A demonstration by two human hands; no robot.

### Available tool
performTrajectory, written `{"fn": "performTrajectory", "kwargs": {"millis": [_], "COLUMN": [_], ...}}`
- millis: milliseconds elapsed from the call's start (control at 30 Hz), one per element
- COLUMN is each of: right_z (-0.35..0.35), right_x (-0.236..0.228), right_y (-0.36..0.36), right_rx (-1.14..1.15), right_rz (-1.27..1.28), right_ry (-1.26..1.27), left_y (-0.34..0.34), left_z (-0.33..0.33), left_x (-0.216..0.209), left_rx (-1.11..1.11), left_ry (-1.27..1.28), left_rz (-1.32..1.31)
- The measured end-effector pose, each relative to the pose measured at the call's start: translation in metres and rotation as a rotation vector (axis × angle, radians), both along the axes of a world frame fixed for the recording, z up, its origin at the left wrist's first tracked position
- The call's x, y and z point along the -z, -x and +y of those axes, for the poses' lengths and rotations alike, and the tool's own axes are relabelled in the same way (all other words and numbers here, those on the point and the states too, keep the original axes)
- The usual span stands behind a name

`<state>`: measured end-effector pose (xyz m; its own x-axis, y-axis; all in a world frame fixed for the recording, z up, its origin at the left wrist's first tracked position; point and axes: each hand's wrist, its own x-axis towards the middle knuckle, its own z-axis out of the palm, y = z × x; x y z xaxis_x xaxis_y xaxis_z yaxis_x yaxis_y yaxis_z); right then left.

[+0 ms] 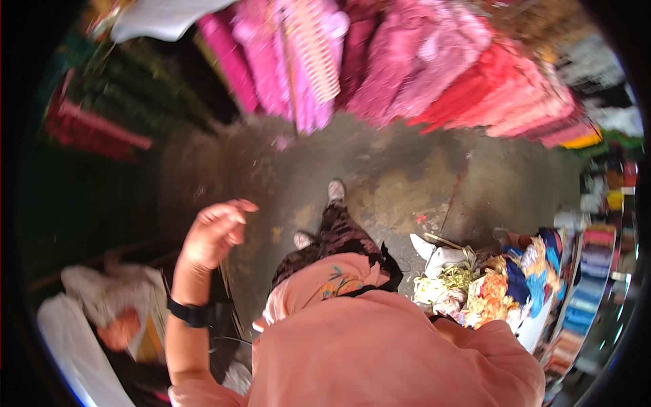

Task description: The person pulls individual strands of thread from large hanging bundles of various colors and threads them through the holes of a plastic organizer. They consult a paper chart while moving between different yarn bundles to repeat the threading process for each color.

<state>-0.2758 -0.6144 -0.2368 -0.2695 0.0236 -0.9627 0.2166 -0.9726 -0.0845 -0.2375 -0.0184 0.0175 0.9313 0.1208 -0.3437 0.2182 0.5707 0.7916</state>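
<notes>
My left hand (220, 230) is raised in front of me on the left, above the floor. Its fingers are loosely bent, the forefinger reaches out to the right, and I see nothing held in it. A black band (191, 313) circles that wrist. My right upper arm shows at the shirt's right side, but the hand is out of sight. Nearest that side lies a heap of loose cloth or yarn bundles (485, 288) in yellow-green, orange, blue and white. The picture is somewhat blurred.
Pink and magenta textiles (400, 68) hang ahead, with red ones (495, 88) to their right. Dark green hangings (142, 81) are at far left. Folded coloured cloths (583, 305) stack at right. White cloth (74, 346) lies lower left. The concrete floor (400, 176) is stained.
</notes>
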Motion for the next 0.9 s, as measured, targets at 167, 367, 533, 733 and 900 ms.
{"fn": "performTrajectory", "kwargs": {"millis": [167,367,533,733,900], "right_z": [0.031,0.068,0.082,0.092,0.060], "right_x": [0.001,-0.012,-0.020,-0.040,-0.056], "right_y": [-0.010,-0.013,-0.007,-0.019,-0.055], "right_rx": [0.016,0.162,0.273,0.395,0.346], "right_rz": [-0.107,-0.174,-0.208,-0.260,-0.760], "right_ry": [-0.066,-0.078,-0.096,-0.044,0.139], "left_y": [-0.096,-0.169,-0.205,-0.204,-0.217], "left_z": [-0.056,-0.071,-0.060,-0.079,-0.026], "left_x": [-0.020,-0.101,-0.148,-0.181,-0.189], "left_rx": [0.215,0.202,0.236,0.587,0.338], "left_ry": [0.073,0.170,0.119,0.060,-0.821], "left_rz": [-0.302,-0.703,-0.757,-0.703,-0.424]}}
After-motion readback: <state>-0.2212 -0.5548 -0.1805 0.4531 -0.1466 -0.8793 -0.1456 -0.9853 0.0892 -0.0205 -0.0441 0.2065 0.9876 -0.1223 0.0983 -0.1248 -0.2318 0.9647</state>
